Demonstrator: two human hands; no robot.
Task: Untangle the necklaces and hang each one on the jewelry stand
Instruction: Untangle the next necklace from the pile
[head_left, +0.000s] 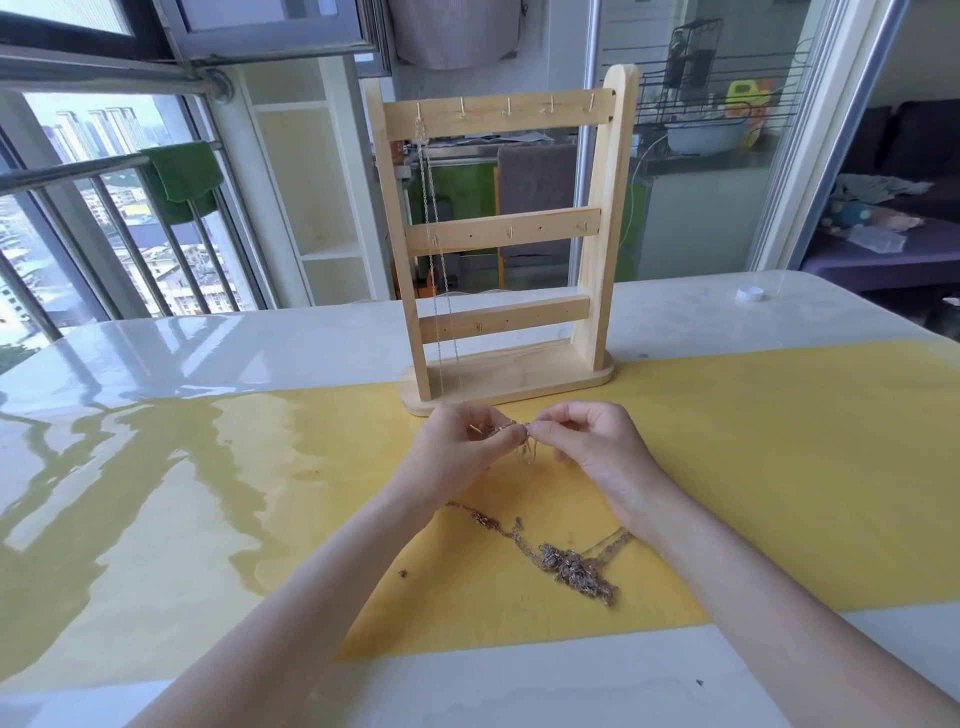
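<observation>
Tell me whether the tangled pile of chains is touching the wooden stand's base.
Apart. The head view shows the tangled pile lying near the person, with bare yellow mat and both hands between it and the stand's base.

Jewelry stand (501, 249): pale wood, upright on an oval base, two side posts, three crossbars with small hooks, standing at the far edge of the yellow area. One thin silver necklace (434, 234) already hangs from the top bar's leftmost hook, its long loop dropping past the lower bars to about base level. Second chain (511, 434): a short bunched stretch held up just in front of the base, a few strands dangling below. Remaining necklaces (571, 564) lie nearer on the yellow surface, a dense knotted clump with one strand trailing up-left, still tangled.
</observation>
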